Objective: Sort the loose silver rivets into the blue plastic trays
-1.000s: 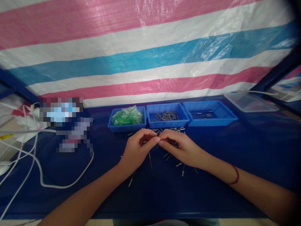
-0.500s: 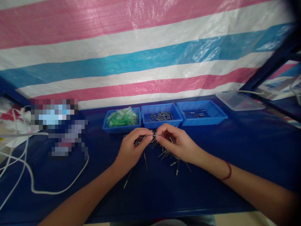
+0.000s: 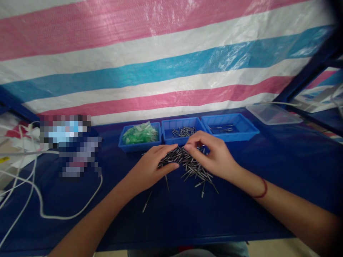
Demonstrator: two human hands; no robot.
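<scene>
A pile of blind rivets (image 3: 197, 167), thin metal pins with short sleeves, lies on the blue table. My left hand (image 3: 150, 166) is at the pile's left side, thumb and fingers apart, holding nothing that I can see. Over the pile's right side is my right hand (image 3: 210, 151), its thumb and index fingertips pinched together. Whatever sits in that pinch is too small to make out. A single rivet (image 3: 146, 202) lies apart, in front of my left hand. Behind the pile, the middle blue tray (image 3: 167, 134) contains more rivets.
The left blue tray (image 3: 136, 146) holds green plastic pieces (image 3: 140, 134); the right blue tray (image 3: 248, 130) has several rivets. A clear plastic lid (image 3: 273, 115) is at the back right. White cables (image 3: 59, 217) loop at the left. A striped sheet (image 3: 160, 71) hangs behind.
My hands were together, fingertips meeting on a rivet. Now they have parted: my left hand has opened, and my right hand has moved slightly back and right, still pinched.
</scene>
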